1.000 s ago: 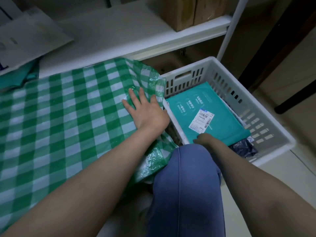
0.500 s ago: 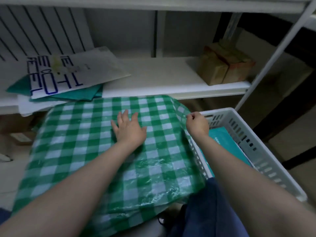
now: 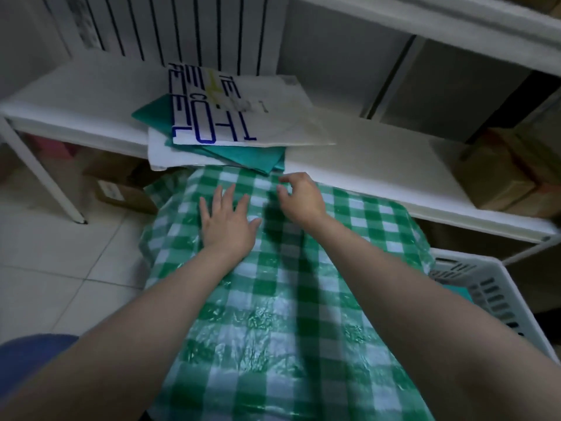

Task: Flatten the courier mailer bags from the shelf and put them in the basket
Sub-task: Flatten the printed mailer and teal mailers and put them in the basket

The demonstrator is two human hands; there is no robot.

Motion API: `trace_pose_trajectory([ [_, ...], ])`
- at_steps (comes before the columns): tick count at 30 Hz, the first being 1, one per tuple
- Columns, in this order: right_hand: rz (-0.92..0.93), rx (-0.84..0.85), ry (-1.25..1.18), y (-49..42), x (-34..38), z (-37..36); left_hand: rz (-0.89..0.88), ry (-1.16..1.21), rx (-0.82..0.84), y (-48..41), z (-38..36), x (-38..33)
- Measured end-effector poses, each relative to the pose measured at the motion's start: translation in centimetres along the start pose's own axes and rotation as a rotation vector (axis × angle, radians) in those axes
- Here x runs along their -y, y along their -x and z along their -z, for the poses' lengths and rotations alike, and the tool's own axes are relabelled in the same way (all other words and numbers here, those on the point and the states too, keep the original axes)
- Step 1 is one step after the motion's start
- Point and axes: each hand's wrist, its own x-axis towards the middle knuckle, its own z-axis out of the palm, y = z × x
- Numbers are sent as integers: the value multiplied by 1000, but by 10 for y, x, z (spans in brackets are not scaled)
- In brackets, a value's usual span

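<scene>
Looking down through the head camera now. The green-and-white checked mailer bag [image 3: 288, 314] is spread out wide in front of me, and its far edge reaches the front lip of the white shelf [image 3: 379, 165]. Its right side lies against the rim of the white basket [image 3: 491, 287].

My left hand [image 3: 227, 220] lies flat on the bag's upper part, fingers straight and spread, palm down on the plastic. My right hand [image 3: 299, 199] sits just beside it at the bag's far edge with the fingers curled. The feed is blurred there, so I can't tell whether they pinch the plastic or only touch it.

Up on the shelf, just past that edge, there's a stack. A white mailer with blue lettering [image 3: 243, 117] is on top, teal mailers [image 3: 243, 156] are under it, and another white one [image 3: 170, 156] is at the bottom, overhanging the lip.

Cardboard boxes [image 3: 498, 177] stand at the shelf's right end. A sliver of teal [image 3: 455, 291] shows inside the basket. A blue trouser knee [image 3: 30, 357] shows at lower left over the tiled floor [image 3: 60, 268].
</scene>
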Motion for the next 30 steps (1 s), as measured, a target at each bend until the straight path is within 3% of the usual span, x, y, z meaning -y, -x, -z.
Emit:
trace_pose_trajectory([
  [9,226,68,262,-100,43,-53,10,1,-94,-7,-26,14],
  [13,113,264,514,-133,53,-67,12,10,-105,-8,-28,16],
  [16,133,334,656,-146,50,-74,12,10,-102,-8,-29,17],
  [23,235,128,699,-108,47,-52,12,23,-81,-7,-27,19],
  [26,240,120,642,-84,42,-26,-2,67,-90,-6,-26,21],
  [30,262,71,580,-43,36,17,-1,423,-190,0,-19,27],
])
